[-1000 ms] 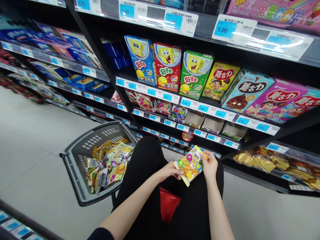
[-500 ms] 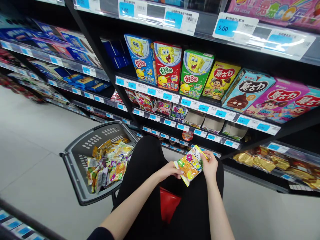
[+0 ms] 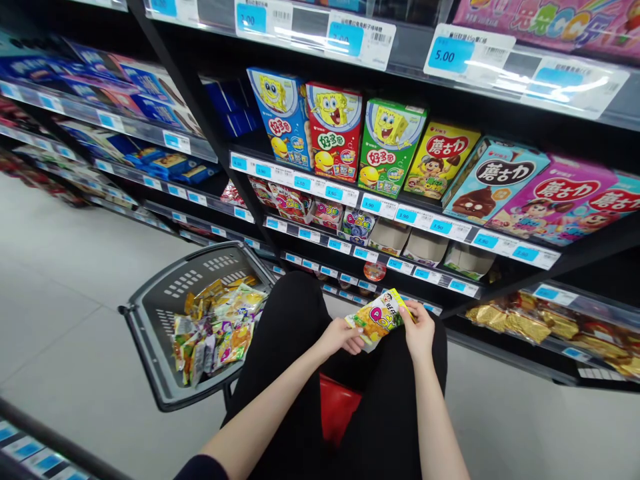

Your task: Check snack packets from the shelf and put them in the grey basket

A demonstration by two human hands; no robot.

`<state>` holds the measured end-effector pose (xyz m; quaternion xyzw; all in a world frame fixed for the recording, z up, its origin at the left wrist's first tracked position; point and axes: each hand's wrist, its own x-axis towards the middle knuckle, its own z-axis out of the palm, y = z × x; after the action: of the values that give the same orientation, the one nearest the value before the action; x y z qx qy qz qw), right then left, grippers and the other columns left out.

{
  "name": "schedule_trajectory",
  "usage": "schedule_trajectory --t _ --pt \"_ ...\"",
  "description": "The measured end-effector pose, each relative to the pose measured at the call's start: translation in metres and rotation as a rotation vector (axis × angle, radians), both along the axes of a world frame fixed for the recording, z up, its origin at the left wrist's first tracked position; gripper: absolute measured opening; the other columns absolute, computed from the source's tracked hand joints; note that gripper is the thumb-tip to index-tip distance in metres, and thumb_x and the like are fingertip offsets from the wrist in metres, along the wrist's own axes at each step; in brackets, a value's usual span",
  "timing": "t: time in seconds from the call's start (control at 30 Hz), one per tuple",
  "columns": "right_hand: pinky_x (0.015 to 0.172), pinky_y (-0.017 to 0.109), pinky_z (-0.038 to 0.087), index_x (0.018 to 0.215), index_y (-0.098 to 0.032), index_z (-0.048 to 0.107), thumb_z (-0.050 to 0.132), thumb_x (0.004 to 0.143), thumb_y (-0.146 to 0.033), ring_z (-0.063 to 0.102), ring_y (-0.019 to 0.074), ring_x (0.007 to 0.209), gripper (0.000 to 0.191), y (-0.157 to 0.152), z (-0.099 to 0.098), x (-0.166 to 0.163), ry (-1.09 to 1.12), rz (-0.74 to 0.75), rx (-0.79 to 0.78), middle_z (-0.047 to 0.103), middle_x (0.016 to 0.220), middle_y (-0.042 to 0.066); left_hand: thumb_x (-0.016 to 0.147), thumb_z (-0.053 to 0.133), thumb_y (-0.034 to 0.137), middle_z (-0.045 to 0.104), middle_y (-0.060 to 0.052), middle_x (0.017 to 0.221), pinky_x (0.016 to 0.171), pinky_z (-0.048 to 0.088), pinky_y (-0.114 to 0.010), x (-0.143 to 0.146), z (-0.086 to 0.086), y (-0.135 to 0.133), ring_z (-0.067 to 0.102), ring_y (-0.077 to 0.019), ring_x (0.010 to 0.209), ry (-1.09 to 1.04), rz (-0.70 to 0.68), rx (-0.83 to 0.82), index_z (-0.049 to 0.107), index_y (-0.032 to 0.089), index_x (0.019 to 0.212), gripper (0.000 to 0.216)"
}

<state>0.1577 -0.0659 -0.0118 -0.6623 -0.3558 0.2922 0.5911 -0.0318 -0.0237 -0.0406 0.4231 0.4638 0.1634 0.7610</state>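
Above my lap, both hands hold a yellow and white bag of gummy candy (image 3: 379,317) with pink "QQ" lettering. My left hand (image 3: 342,335) pinches its lower left edge, thumb on the front. My right hand (image 3: 418,327) grips the right edge near the top corner. The bag is tilted and bent, so its lower part is foreshortened. To the left of my knee, a grey shopping basket (image 3: 145,360) holds several similar candy bags (image 3: 225,327) piled loosely. A red surface (image 3: 337,407) shows between my thighs.
Shelves in front carry snack boxes, among them a green box (image 3: 393,147) and a light blue box (image 3: 493,180). Below them stand open cardboard display trays (image 3: 425,248). Gold-wrapped packs (image 3: 530,325) lie low on the right. Grey floor (image 3: 60,287) extends to the left.
The candy bag has tipped and folded, its front now looking shorter. My left hand has shifted slightly up and left along its edge; the right hand has stayed nearly in place.
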Motion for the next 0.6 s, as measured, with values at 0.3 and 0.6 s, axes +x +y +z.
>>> schedule_trajectory --t 0.3,0.6 --pt "0.068 0.033 0.051 0.081 -0.016 0.064 0.063 0.070 -0.039 0.064 0.0218 0.076 0.026 0.0010 -0.0073 0.0031 -0.038 0.034 -0.006 0.069 0.080 0.007 0.064 0.071 0.035 0.071 -0.012 0.071 0.059 0.052 -0.030 -0.0006 0.0011 0.0026 0.065 -0.0184 0.060 -0.047 0.111 -0.023 0.066 0.008 0.067 0.027" --pt "0.067 0.031 0.051 0.081 -0.016 0.064 0.062 0.070 -0.039 0.064 0.0211 0.075 0.025 0.0002 -0.0066 0.0023 -0.051 0.031 -0.036 0.069 0.079 0.007 0.063 0.071 0.035 0.070 -0.011 0.064 0.058 0.051 -0.028 -0.0010 -0.0037 0.0033 0.064 -0.0168 0.056 0.001 0.013 -0.037 0.066 0.008 0.063 0.028"
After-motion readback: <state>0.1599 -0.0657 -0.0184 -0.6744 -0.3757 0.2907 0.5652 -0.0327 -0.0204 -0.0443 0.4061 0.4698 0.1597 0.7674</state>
